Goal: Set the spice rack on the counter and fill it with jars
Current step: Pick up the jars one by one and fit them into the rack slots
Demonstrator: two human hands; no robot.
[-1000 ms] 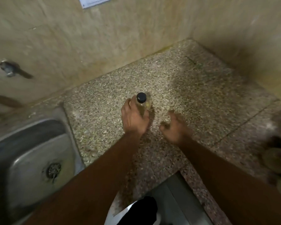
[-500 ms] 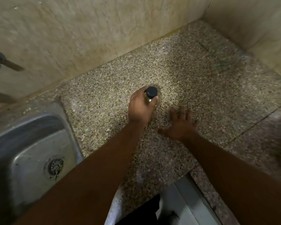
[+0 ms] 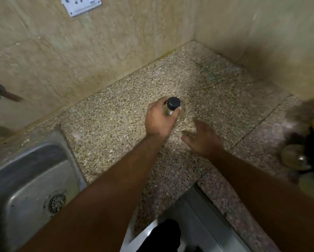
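Right hand (image 3: pixel 203 140) lifted; jar (image 3: pixel 171 108) in left grip (image 3: pixel 159 119).

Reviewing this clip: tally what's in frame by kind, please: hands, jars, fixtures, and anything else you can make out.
Hands: 2, left hand and right hand
Jars: 1, black-capped jar in the left hand
Sinks: 1, steel sink
Wall sockets: 1, wall socket
Blurred items at the right edge: cannot count
No spice rack can be made out.
Total: 5

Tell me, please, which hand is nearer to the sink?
Left. The left hand holds the jar right of the sink; the right hand is farther right, empty.
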